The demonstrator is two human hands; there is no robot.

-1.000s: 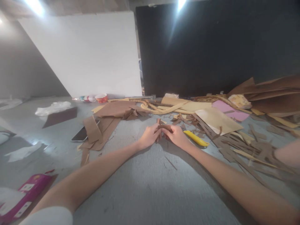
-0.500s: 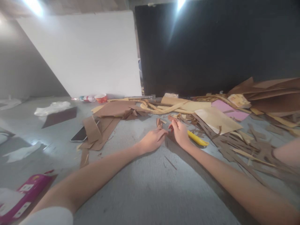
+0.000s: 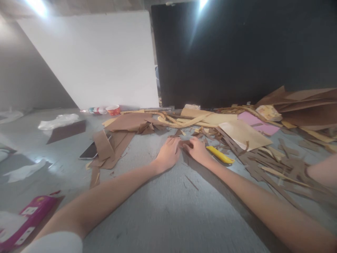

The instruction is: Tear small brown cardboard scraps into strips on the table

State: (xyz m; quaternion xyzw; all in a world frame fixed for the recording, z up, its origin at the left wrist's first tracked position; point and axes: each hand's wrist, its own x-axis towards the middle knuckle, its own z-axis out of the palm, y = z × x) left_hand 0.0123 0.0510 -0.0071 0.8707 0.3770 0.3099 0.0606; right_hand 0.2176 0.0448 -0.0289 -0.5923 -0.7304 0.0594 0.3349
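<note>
Over the grey table, my left hand point(image 3: 168, 155) and my right hand point(image 3: 197, 151) are close together, fingertips nearly meeting. Between them is a small piece of brown paper point(image 3: 185, 143), with the fingers of both hands closed at its edges. My fingers partly hide it. Just right of my right hand lies a long yellow object point(image 3: 220, 155), its kind not clear. Brown scraps point(image 3: 202, 133) are scattered right behind my hands.
Left of my hands, a phone point(image 3: 91, 150) lies partly under brown paper strips point(image 3: 104, 147). A pink-purple case point(image 3: 34, 216) is at the near left. Several strips and sheets point(image 3: 244, 135) cover the right side, where another person's arm point(image 3: 323, 172) reaches in. Upright white point(image 3: 105, 59) and black panels point(image 3: 237, 52) stand behind.
My hands have come together around the small brown piece, the right moving slightly left and down. My left hand has turned, its fingers now pointing forward. More of the yellow object shows.
</note>
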